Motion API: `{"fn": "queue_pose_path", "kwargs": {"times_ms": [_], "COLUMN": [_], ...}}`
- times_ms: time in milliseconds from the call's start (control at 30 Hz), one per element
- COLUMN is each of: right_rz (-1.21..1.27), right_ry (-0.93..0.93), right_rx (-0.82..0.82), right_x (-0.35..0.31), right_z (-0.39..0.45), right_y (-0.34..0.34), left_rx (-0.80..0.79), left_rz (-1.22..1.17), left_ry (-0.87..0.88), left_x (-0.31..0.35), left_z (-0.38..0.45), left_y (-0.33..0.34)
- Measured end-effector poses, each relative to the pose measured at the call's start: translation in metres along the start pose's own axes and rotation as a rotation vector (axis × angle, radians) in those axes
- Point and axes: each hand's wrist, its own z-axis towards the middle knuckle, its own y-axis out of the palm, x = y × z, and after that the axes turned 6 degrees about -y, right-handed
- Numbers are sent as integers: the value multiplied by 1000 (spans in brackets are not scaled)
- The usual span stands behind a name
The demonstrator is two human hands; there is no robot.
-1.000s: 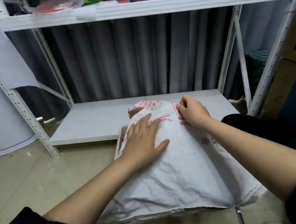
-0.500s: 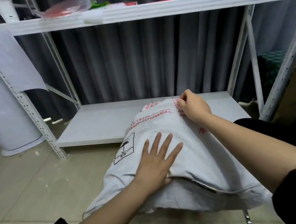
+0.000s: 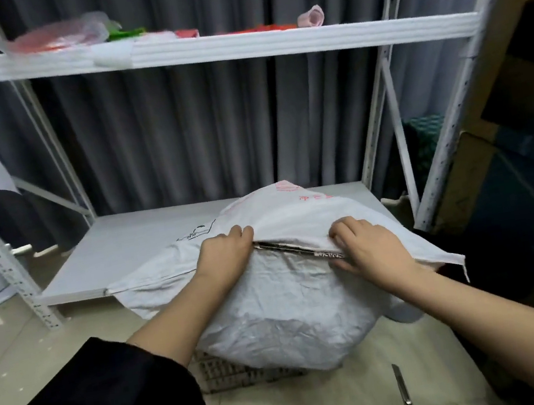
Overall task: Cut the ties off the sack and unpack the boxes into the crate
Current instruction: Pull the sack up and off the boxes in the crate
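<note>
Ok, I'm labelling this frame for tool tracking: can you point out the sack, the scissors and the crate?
sack (image 3: 284, 307): head view, crumpled front face below the opening.
scissors (image 3: 404, 393): head view, metal blades lying on the floor.
crate (image 3: 228, 371): head view, slotted wall under the sack.

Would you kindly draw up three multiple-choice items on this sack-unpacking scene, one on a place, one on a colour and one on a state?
1. Where does the metal tool lie?
A. On the upper shelf
B. On the floor, near the person
C. Inside the sack

2. What colour is the sack?
A. White
B. Blue
C. Brown

3. What are the two hands doing?
A. Resting flat on the floor
B. Gripping the sack's opening
C. Holding the tool

Answers:
1 B, it lies on the floor tiles below the sack.
2 A, white cloth with red print.
3 B, the left hand and right hand curl over the sack's edge, where box edges show.
</note>
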Motion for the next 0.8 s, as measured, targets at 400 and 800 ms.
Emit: {"fn": "queue_pose_path", "kwargs": {"times_ms": [400,800], "right_rz": [215,101], "right_ry": [194,244], "right_rx": [148,256], "right_x": [27,42], "right_z": [73,127], "right_y": [-37,-130], "left_rx": [4,-65], "left_rz": [-358,-118], "left_ry": [-136,-410], "left_x": [-41,-84], "left_z": [28,54], "left_y": [-60,-83]}}
